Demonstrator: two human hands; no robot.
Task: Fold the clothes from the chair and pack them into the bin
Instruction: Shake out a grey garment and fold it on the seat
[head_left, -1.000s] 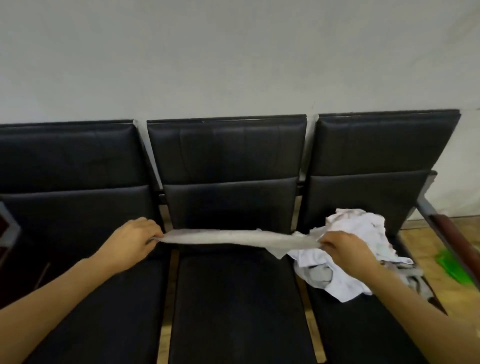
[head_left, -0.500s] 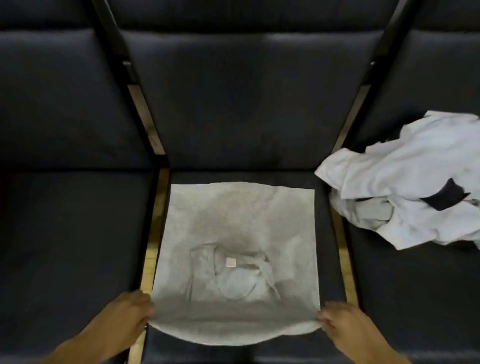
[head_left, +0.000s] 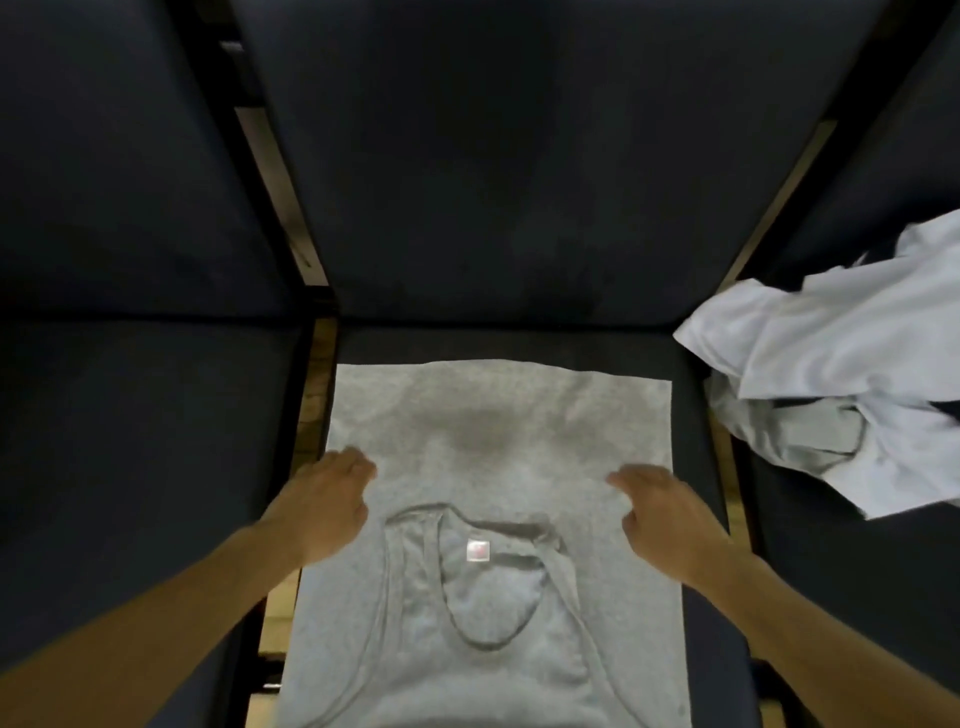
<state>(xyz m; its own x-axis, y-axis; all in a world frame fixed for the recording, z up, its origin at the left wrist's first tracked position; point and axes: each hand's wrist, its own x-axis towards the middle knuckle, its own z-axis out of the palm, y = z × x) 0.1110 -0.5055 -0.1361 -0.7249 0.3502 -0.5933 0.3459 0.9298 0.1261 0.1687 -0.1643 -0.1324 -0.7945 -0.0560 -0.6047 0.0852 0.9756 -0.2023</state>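
Observation:
A grey tank top (head_left: 488, 457) lies spread flat on the middle seat (head_left: 498, 343) of a black bench, its neckline and white label toward me. My left hand (head_left: 327, 499) rests palm down on the shirt's left side, fingers straight. On the right side my right hand (head_left: 660, 509) lies flat on the fabric in the same way. Neither hand holds anything. A rumpled heap of white clothes (head_left: 841, 379) sits on the right seat.
The left seat (head_left: 140, 441) of the bench is bare black padding. Narrow gaps with brass-coloured frame bars (head_left: 311, 395) separate the seats. Dark backrests (head_left: 498, 156) rise behind. No bin shows in this view.
The stretched grey shirt came down flat onto the middle seat. Both hands let go of its near edge and moved forward onto the fabric, palms down.

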